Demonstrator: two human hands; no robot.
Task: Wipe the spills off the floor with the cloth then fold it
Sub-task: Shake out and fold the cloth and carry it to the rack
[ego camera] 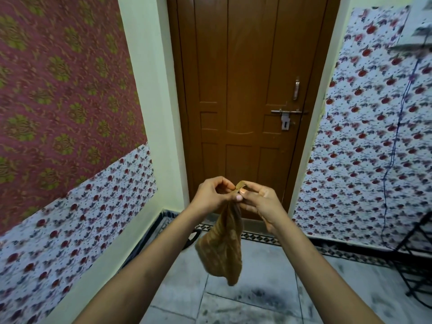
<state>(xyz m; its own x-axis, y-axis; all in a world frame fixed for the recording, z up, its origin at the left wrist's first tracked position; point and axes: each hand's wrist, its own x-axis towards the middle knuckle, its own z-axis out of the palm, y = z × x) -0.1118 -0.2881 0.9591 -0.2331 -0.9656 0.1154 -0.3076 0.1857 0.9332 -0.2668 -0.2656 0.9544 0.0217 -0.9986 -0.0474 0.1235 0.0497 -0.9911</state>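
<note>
Both hands held the cloth (pixel 221 249) up before the door (pixel 245 90), left hand (pixel 211 195) and right hand (pixel 256 202) pinching its top edge close together. Advised: find the corners, draw them apart, then fold evenly. Cloth tan, ribbed, hanging bunched above the floor (pixel 257 300)

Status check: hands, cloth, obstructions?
Left hand and right hand pinching cloth top edge. Cloth hanging bunched above floor, unfolded. Nothing in the way.
</note>
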